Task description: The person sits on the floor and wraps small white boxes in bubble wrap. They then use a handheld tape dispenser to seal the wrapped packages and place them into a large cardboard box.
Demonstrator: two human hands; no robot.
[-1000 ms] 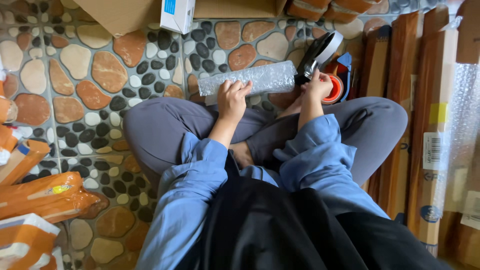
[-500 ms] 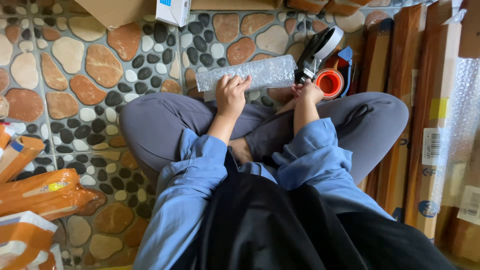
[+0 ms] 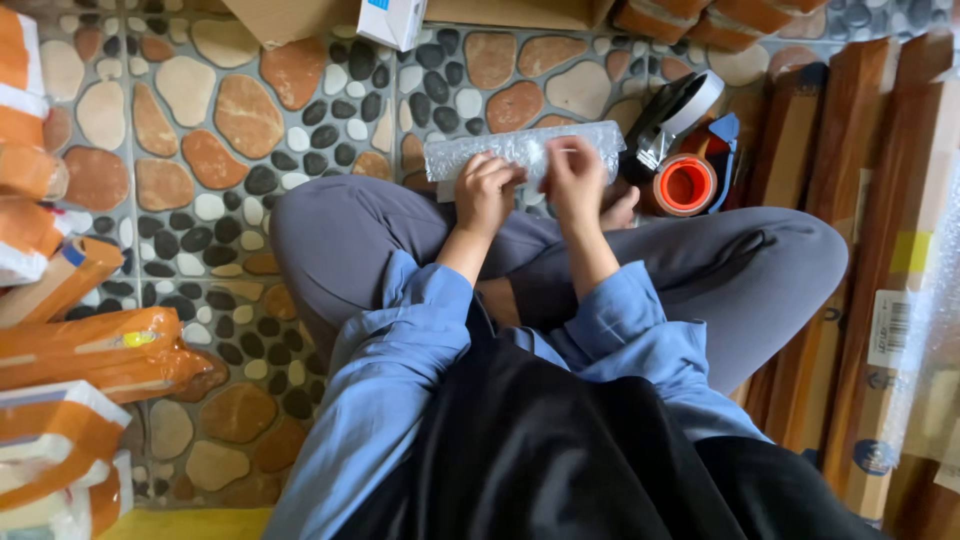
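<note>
Head view: both hands — left (image 3: 487, 190), right (image 3: 573, 178) — clasp a bubble-wrapped parcel (image 3: 520, 152) on the floor (image 3: 150, 120), mid-wrap; sealing would call for the tape dispenser (image 3: 685, 140) just beside.

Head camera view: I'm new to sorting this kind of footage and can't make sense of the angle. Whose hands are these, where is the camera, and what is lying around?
The camera sits on the person's head and looks straight down, so you see their own blue sleeves, black apron and crossed legs in grey trousers. They sit on a pebble-patterned floor. Both hands rest on a bubble-wrapped package lying in front of the knees: the left hand grips its near edge, the right hand presses on its middle. Just right of it lies a tape dispenser with an orange roll. Orange-taped parcels are stacked at the left, long wooden boards lie at the right, and a cardboard box sits at the top edge.
</note>
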